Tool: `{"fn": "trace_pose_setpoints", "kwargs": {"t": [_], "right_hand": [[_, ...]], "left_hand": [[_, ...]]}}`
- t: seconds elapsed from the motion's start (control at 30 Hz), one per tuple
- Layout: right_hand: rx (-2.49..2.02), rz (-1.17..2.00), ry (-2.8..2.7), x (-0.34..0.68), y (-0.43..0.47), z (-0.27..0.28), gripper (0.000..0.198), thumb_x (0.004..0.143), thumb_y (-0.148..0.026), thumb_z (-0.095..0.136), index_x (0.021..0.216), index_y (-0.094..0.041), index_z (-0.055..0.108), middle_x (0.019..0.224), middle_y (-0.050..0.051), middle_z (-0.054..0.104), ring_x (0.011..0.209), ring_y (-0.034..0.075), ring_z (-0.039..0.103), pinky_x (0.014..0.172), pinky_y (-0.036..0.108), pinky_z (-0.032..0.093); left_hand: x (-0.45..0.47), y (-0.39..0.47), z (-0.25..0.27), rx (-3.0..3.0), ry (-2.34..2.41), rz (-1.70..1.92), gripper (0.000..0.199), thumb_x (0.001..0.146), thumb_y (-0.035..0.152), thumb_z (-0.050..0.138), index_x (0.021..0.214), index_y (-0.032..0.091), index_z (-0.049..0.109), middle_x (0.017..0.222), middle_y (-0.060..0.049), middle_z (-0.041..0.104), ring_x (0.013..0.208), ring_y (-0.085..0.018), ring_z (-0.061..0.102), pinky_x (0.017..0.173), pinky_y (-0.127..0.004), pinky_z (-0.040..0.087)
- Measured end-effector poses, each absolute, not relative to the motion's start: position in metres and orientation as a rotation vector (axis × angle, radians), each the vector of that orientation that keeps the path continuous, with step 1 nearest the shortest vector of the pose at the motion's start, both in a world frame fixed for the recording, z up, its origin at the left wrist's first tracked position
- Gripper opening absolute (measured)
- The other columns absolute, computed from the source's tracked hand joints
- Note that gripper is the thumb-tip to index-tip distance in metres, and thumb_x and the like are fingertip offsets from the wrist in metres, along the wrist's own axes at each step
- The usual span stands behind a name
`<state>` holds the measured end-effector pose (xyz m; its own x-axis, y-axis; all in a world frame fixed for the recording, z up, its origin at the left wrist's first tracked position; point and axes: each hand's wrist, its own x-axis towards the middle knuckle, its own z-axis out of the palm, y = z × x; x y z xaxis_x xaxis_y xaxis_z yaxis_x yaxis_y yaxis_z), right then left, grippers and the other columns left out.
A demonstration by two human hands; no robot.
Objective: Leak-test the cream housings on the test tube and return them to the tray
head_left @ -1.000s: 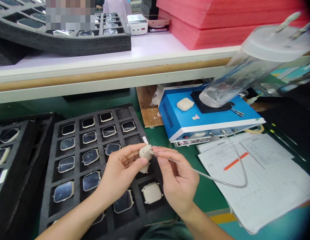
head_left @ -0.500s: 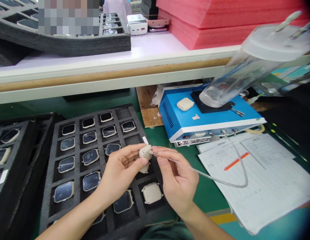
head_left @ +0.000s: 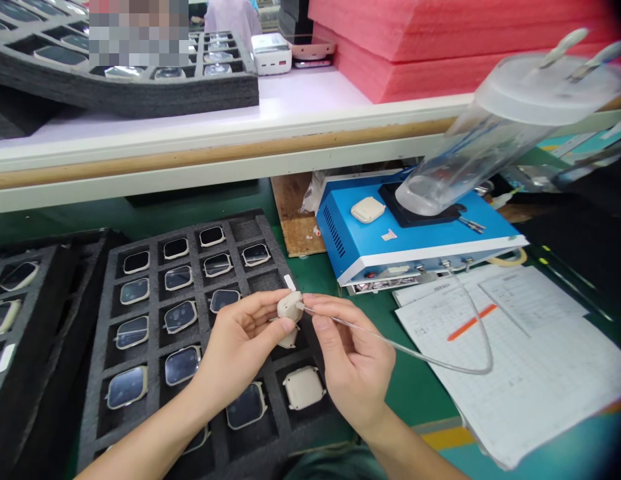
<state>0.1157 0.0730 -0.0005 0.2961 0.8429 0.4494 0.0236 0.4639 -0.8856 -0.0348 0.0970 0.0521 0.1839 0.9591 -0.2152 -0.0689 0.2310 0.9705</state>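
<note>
My left hand point(head_left: 240, 350) is closed on a small cream smartwatch case point(head_left: 289, 305), tilted edge-on over the foam tray. Between the thumb and fingers of my right hand point(head_left: 357, 357) is a thin clear tube point(head_left: 420, 355). Its end meets the side of the case; whether it sits in a hole is too small to tell. From there the tube loops right to the front of a blue box point(head_left: 415, 243). Below my hands, the dark foam tray point(head_left: 157, 303) holds several watches, most with dark screens up. One cream watch point(head_left: 304, 388) lies back up near my right wrist.
Another cream watch point(head_left: 367, 209) rests on the blue box beside a tilted clear cylinder point(head_left: 453, 163). Written sheets point(head_left: 530, 380) lie to the right. A second foam tray point(head_left: 35, 347) is at far left. Red foam blocks point(head_left: 415, 47) stand on the white shelf point(head_left: 320, 93) ahead.
The view has shifted very slightly. Both hands keep the same hold, with the tube end still at the watch case.
</note>
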Motion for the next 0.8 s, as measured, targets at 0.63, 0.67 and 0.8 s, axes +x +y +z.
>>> {"fn": "trace_pose_setpoints", "kwargs": {"t": [0.63, 0.67, 0.8], "right_hand": [[-0.9, 0.671, -1.164, 0.1132, 0.0794, 0.0015, 0.02, 0.101, -0.012, 0.062, 0.106, -0.025, 0.076, 0.104, 0.007, 0.08, 0.101, 0.02, 0.078, 0.089, 0.033, 0.067], [-0.895, 0.678, -1.165, 0.113, 0.0798, 0.0009, 0.02, 0.101, -0.012, 0.062, 0.107, -0.025, 0.076, 0.105, 0.007, 0.08, 0.102, 0.02, 0.078, 0.09, 0.034, 0.067], [-0.872, 0.71, -1.156, 0.1117, 0.0805, -0.0008, 0.019, 0.102, -0.013, 0.061, 0.108, -0.024, 0.076, 0.107, 0.007, 0.079, 0.103, 0.02, 0.077, 0.09, 0.034, 0.066]], "left_hand": [[-0.0363, 0.1018, 0.054, 1.073, 1.189, 0.971, 0.04, 0.074, 0.034, 0.095, 0.108, 0.018, 0.084, 0.106, -0.011, 0.085, 0.096, -0.026, 0.083, 0.082, -0.029, 0.068], [-0.0368, 0.1023, 0.0541, 1.084, 1.195, 0.97, 0.04, 0.073, 0.034, 0.095, 0.108, 0.018, 0.084, 0.106, -0.011, 0.085, 0.096, -0.026, 0.083, 0.082, -0.029, 0.068], [-0.0386, 0.1041, 0.0533, 1.127, 1.207, 0.963, 0.042, 0.071, 0.039, 0.095, 0.106, 0.018, 0.084, 0.105, -0.011, 0.085, 0.1, -0.027, 0.083, 0.087, -0.028, 0.067]]}}
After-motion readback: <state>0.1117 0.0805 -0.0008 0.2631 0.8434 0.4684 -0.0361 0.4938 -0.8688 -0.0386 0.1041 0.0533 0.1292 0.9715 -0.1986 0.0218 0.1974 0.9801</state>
